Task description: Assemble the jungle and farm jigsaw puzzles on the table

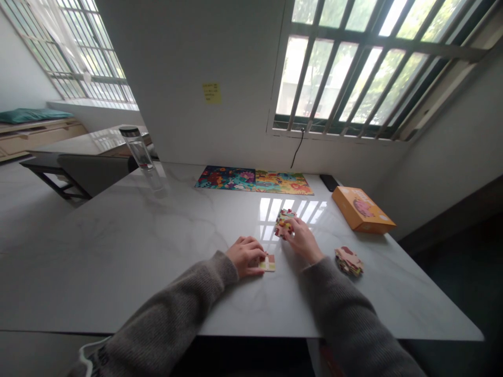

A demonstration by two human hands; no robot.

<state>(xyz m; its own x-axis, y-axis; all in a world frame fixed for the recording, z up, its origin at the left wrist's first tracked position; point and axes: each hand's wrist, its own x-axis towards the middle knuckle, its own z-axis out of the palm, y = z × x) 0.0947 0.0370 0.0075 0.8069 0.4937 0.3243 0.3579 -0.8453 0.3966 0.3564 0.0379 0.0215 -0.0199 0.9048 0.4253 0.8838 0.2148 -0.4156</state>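
On the marbled table (165,262), from where I am standing, the orange box (363,209) is serving as landmark. Left of the box and nearer the person, the left hand (247,256) is resting with fingers curled over a small puzzle patch (269,263), pale green and brown; the hand is covering its edge, so I cannot tell whether it is pinching it. Left of the box, farther out than that patch, the right hand (302,241) is bending its fingertips onto a puzzle cluster (283,222); whether thumb and finger are pinching a piece, I cannot tell. On the person's side of the box, a loose pile of pieces (349,261) is lying near it. Just behind the box a black phone-like object (329,183) is lying; beyond the box to the left, a blue picture board (226,178) and a yellow picture board (283,182) are touching edge to edge; well left of the box, a clear bottle (139,149) is standing
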